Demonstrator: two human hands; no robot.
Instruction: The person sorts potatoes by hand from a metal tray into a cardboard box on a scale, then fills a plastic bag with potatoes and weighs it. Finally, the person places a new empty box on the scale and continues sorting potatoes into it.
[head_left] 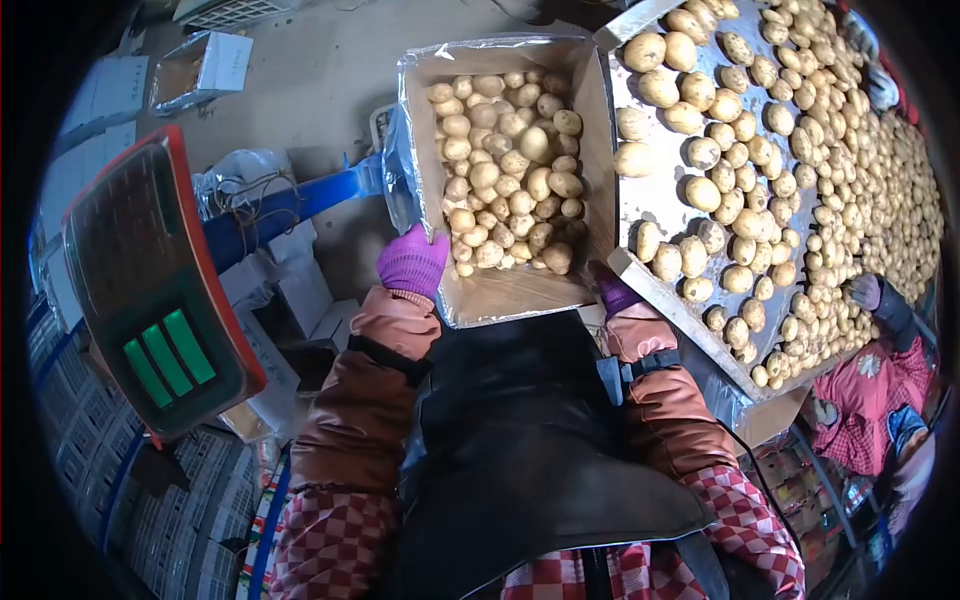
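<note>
A cardboard box point(520, 295) lined with clear plastic stands in front of me, holding many potatoes point(515, 160). My left hand point(413, 262), in a purple knitted glove, grips the box's left wall near its front corner, with the fingers closed against it. At the front right corner of the box is my right hand point(617, 292), also in a purple glove. It sits between the box and the edge of the sorting table, and its fingers are mostly hidden. Brown sleeve covers reach down to both wrists.
To the right, a metal sorting table point(645, 205) with a raised edge carries many potatoes. A scale display point(165, 290) with green panels stands at left on a blue post point(310, 197). Co-workers' gloved hands point(865, 291) reach over the table's far side. Another box point(205, 70) lies behind.
</note>
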